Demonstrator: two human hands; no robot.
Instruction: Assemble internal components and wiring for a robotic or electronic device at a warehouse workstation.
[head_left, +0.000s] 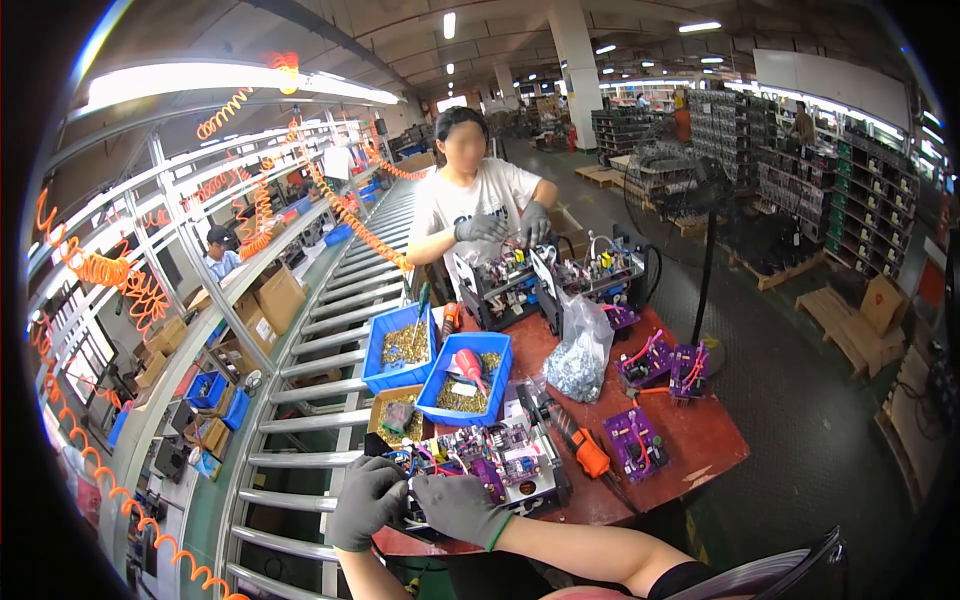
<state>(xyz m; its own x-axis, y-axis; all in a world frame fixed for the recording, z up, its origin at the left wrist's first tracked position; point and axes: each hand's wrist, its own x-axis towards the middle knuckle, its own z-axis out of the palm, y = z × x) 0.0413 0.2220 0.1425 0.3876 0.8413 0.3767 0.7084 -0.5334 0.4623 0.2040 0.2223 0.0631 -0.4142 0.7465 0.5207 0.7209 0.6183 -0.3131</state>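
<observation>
Both my hands wear grey gloves and meet at the near left end of an open metal chassis (525,465) packed with circuit boards and wires. My left hand (366,503) is curled at the chassis corner. Beside it, my right hand (462,508) reaches across the near side with its fingers pinched together; whatever lies between the fingertips of either hand is too small or hidden to name. Right of the chassis lies an orange and black electric screwdriver (588,452). A purple circuit board (637,446) rests flat on the red table (715,440).
Two blue bins (425,412) of screws stand beyond the chassis, one holding a red-handled tool (470,368). A clear bag (580,362) of small parts sits at mid-table. Across the table a gloved co-worker (470,200) handles another chassis (497,285). A roller conveyor (300,460) runs along the left.
</observation>
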